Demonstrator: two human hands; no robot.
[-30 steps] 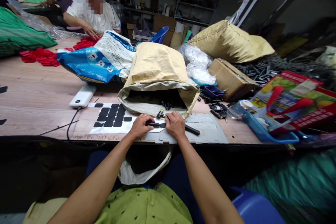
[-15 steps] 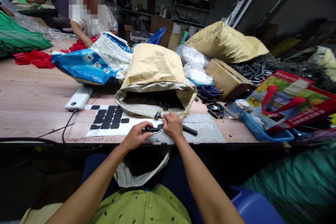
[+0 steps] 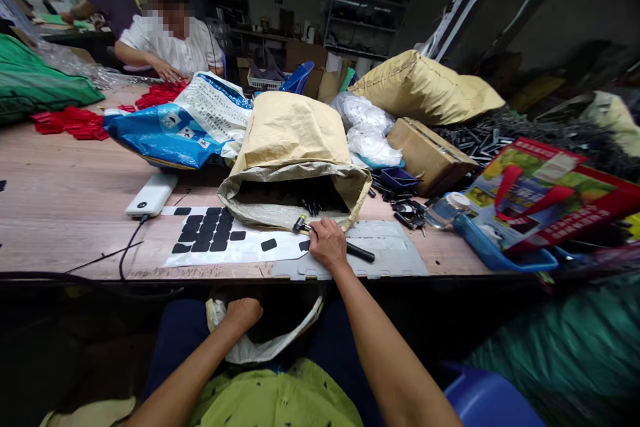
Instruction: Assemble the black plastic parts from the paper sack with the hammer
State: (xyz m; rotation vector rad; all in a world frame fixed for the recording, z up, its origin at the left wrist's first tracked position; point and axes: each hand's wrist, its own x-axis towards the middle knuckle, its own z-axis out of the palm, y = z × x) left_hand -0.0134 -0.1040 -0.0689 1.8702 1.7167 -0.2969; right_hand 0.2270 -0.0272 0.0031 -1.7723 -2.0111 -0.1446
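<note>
My right hand [image 3: 327,245] is closed round a small hammer [image 3: 361,252] lying at the table's front edge; its head pokes out to the left and its black grip to the right. Below the table edge, my left hand [image 3: 245,313] reaches into the mouth of a sack [image 3: 270,351] on my lap; its fingers are hidden in the dark opening. Beneath the right hand is a grey board [image 3: 395,250]. Left of it lies a white sheet [image 3: 245,250] bearing rows of black rounded patches [image 3: 203,237]. One loose black patch [image 3: 269,245] sits nearer the hammer.
A large tan sack [image 3: 295,130] lies open toward me with black pieces inside. Left are a white power bank [image 3: 151,195] with a cable and a blue-white bag [image 3: 160,133]. Right stand a jar [image 3: 447,209], blue tray [image 3: 493,250] and red bag [image 3: 540,193]. A co-worker [image 3: 173,47] sits opposite.
My left hand has moved down from the table into the lap sack, and the black piece it held is out of sight. My right hand stays on the hammer.
</note>
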